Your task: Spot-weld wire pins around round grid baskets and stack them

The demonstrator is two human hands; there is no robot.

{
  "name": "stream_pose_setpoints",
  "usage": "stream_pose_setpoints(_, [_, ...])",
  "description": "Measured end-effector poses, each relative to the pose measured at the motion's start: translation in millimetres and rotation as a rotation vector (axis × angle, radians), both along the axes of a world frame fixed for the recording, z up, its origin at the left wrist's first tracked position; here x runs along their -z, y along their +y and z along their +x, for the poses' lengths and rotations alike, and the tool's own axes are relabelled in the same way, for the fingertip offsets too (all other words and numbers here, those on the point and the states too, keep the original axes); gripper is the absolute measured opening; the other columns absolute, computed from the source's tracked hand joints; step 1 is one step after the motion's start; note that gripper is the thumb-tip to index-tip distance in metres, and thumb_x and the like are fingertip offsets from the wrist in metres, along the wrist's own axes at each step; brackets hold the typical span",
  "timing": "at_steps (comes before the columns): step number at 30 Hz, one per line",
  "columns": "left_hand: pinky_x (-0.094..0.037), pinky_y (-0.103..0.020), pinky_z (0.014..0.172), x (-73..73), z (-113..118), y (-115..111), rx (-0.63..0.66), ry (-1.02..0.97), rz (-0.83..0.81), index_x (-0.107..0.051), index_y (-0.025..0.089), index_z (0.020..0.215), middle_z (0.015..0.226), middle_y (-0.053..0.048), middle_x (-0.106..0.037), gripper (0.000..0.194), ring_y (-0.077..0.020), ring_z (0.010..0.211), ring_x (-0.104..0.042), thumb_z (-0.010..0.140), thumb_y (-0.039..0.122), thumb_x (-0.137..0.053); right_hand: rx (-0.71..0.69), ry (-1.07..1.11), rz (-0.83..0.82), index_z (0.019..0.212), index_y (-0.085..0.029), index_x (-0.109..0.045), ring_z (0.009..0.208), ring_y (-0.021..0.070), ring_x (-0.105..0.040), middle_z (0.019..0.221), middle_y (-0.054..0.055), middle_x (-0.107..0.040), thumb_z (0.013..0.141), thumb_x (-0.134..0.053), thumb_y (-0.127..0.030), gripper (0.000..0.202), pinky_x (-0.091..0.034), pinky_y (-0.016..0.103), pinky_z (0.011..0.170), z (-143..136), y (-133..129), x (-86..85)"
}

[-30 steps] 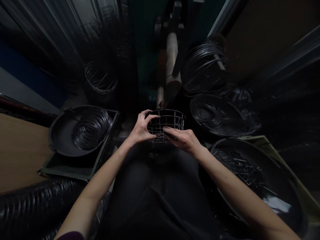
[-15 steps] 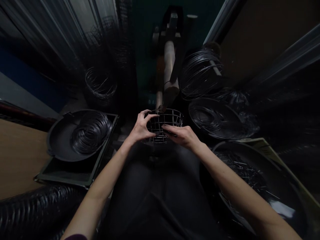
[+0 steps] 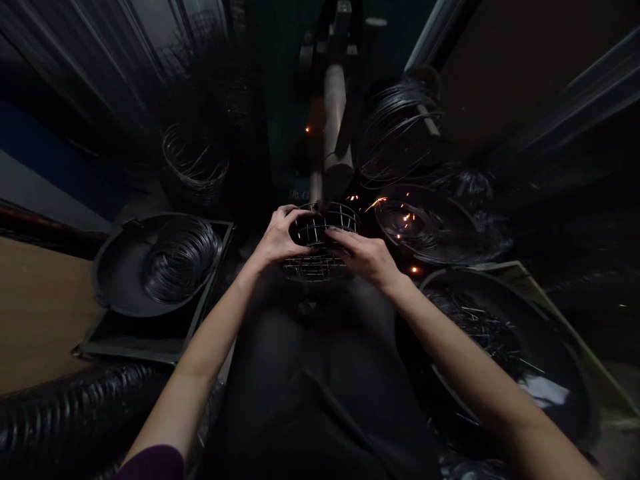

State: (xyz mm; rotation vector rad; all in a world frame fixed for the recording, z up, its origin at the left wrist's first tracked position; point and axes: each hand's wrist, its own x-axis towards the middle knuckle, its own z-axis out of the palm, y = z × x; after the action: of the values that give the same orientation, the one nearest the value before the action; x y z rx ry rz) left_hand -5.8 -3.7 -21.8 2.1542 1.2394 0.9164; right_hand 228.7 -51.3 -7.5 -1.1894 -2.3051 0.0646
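Note:
A round wire basket made of thin dark rods is held between my hands above my lap. My left hand grips its left side, thumb below and fingers on the upper rim. My right hand closes on its front right, fingertips on the wires. The basket's far rim meets the tip of a welding machine's electrode, under a thick pale cylindrical arm. Orange sparks fly off to the right of the basket. The exact contact point is dark and hard to make out.
On the left, a black basin with coiled wire rings rests on a green crate. At right stand a pan of wire rings and a large basin of short rods. More wire hoops hang beside the machine.
Sparks have appeared around the machine and over the right-hand pan. The basket has tilted, showing more of its near bottom grid. Both hands keep their hold; the view has shifted slightly.

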Motion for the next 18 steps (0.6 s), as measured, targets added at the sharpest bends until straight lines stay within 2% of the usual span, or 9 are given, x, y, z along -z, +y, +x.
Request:
stream_pose_setpoints(2, [-0.040, -0.048, 0.113, -1.6, 0, 3, 0.006, 0.006, -0.016, -0.061, 0.027, 0.125, 0.129, -0.008, -0.047, 0.075, -0.0305, 0.128, -0.048, 0.056, 0.034, -0.087, 0.102, 0.041, 0.059, 0.108, -0.022, -0.070, 0.096, 0.0181, -0.070, 0.111, 0.008, -0.072, 0.096, -0.054, -0.032, 0.022, -0.058, 0.029, 0.082, 3, -5, 1.0])
stream_pose_setpoints(4, [-0.040, -0.047, 0.113, -2.6, 0, 9, 0.011, -0.010, -0.029, -0.061, 0.026, 0.125, 0.129, -0.008, -0.047, 0.075, -0.0299, 0.128, -0.048, 0.056, 0.033, -0.087, 0.199, 0.048, 0.100, 0.094, -0.021, -0.070, 0.081, 0.0168, -0.067, 0.097, 0.008, -0.070, 0.096, -0.054, -0.037, 0.022, -0.056, 0.028, 0.071, 5, -4, 1.7])
stream_pose_setpoints(7, [-0.041, -0.047, 0.112, -3.1, 0, 21, -0.007, -0.037, -0.041, -0.061, 0.025, 0.126, 0.129, -0.008, -0.047, 0.076, -0.0294, 0.127, -0.049, 0.055, 0.033, -0.088, 0.252, 0.038, 0.111, 0.086, -0.020, -0.068, 0.068, 0.0149, -0.059, 0.085, 0.006, -0.064, 0.096, -0.053, -0.043, 0.028, -0.048, 0.026, 0.061, 4, 8, 1.6])
stream_pose_setpoints(13, [-0.040, -0.049, 0.111, -2.3, -2, 35, 0.012, -0.016, 0.019, -0.063, 0.023, 0.123, 0.125, -0.009, -0.050, 0.078, -0.0303, 0.124, -0.049, 0.052, 0.039, -0.090, 0.287, 0.076, 0.076, 0.084, -0.020, -0.066, 0.068, 0.0155, -0.056, 0.082, 0.006, -0.061, 0.096, -0.051, -0.046, 0.033, -0.042, 0.026, 0.059, -1, 20, 3.8])
stream_pose_setpoints(18, [-0.040, -0.047, 0.111, -3.9, 0, 50, 0.007, -0.011, -0.025, -0.062, 0.022, 0.125, 0.128, -0.009, -0.049, 0.080, -0.0300, 0.125, -0.050, 0.051, 0.037, -0.090, 0.325, 0.064, 0.041, 0.086, -0.019, -0.066, 0.073, 0.0190, -0.057, 0.086, 0.008, -0.063, 0.093, -0.057, -0.039, 0.024, -0.044, 0.029, 0.064, -2, 31, 2.7])
